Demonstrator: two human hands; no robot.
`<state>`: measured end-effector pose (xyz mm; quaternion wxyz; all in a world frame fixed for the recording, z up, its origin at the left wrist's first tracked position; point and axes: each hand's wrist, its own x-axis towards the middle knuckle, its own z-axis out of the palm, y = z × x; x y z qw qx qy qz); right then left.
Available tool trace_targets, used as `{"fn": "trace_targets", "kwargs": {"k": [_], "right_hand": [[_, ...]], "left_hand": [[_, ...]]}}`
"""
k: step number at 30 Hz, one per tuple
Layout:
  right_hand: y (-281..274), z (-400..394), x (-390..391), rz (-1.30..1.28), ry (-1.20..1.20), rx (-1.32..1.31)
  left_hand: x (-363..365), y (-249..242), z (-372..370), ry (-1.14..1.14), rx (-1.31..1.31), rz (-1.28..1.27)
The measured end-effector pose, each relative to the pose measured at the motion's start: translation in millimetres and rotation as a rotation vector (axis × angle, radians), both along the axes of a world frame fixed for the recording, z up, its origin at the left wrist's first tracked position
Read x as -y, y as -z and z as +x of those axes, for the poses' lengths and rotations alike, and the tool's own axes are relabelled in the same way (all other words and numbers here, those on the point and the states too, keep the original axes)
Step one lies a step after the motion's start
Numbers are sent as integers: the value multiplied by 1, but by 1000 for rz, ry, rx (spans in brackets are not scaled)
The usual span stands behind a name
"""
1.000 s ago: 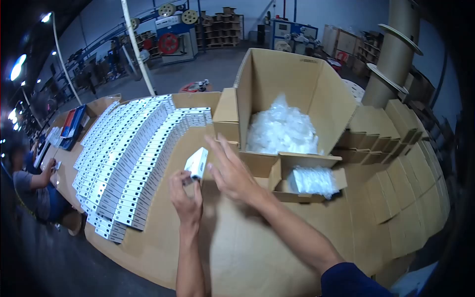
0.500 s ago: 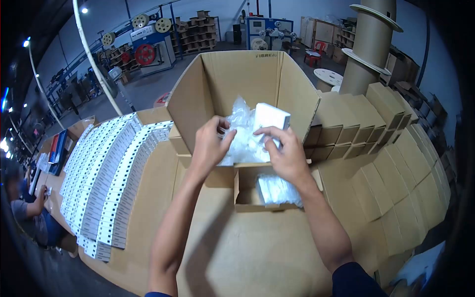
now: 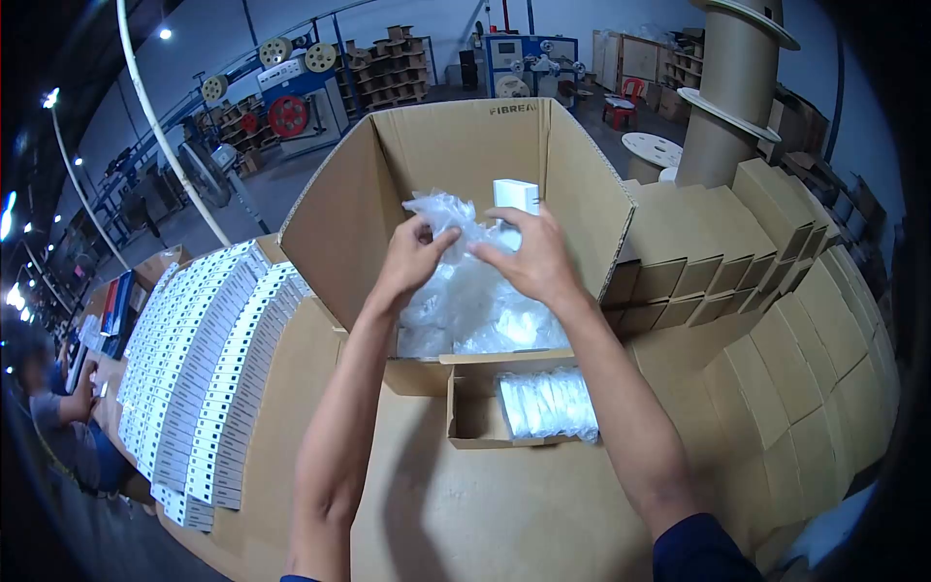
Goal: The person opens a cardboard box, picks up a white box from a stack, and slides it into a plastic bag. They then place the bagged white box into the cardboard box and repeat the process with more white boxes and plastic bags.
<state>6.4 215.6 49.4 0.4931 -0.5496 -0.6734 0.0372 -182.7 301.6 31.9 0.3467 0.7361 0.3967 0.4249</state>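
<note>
Over the large open carton (image 3: pixel 465 145), my left hand (image 3: pixel 412 260) pinches a crumpled clear plastic bag (image 3: pixel 443 215). Close to its right, my right hand (image 3: pixel 535 254) has its thumb and forefinger at the bag's edge. A small white box (image 3: pixel 515 196) stands up behind the right hand's fingers and appears held by them; its lower part is hidden. More clear plastic bags (image 3: pixel 485 310) fill the bottom of the carton. In front, a small brown cardboard box (image 3: pixel 475 442) contains a row of plastic-wrapped items (image 3: pixel 548 403) on its right side.
Long rows of white boxes (image 3: pixel 204 359) lie at the left. Folded brown boxes (image 3: pixel 679 233) are stacked at the right, with more cardboard pieces (image 3: pixel 805 378) nearer. Another person (image 3: pixel 68 407) sits at the far left. Large spools (image 3: pixel 727 107) stand behind on the right.
Both hands have risen slightly, and the left now lifts a plastic bag above the pile. The white box has moved up with my right hand. The view has shifted slightly.
</note>
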Motion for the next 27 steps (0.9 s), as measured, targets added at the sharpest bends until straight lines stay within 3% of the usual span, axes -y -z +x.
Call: {"fn": "trace_targets", "kwargs": {"k": [3, 4, 9, 13, 14, 17, 18, 21, 22, 25, 27], "right_hand": [[1, -8, -5, 36, -99, 18], [7, -14, -11, 116, -123, -109], [12, -10, -9, 26, -67, -146], [23, 6, -13, -120, -64, -267], [27, 7, -14, -118, -37, -277], [27, 9, -6, -158, 2, -308], [24, 9, -1, -184, -8, -335], [21, 3, 14, -172, -30, -392], [25, 2, 18, -155, -39, -408], [11, -9, 61, -156, -131, -398], [13, -15, 92, -123, -179, -360]], "left_hand": [[13, 4, -2, 144, 187, -67], [19, 1, -2, 171, 284, -116], [35, -8, -6, 239, 768, -404], [38, -11, 6, 38, 934, -287], [16, 7, -3, 4, 843, -221], [24, -4, 4, -166, 798, -260], [28, -6, 0, -142, 638, -310], [49, -16, -3, -246, 527, -396], [64, -21, -3, -272, 596, -396], [83, -21, -18, -15, 293, -154], [118, -25, -18, -51, 418, -3]]}}
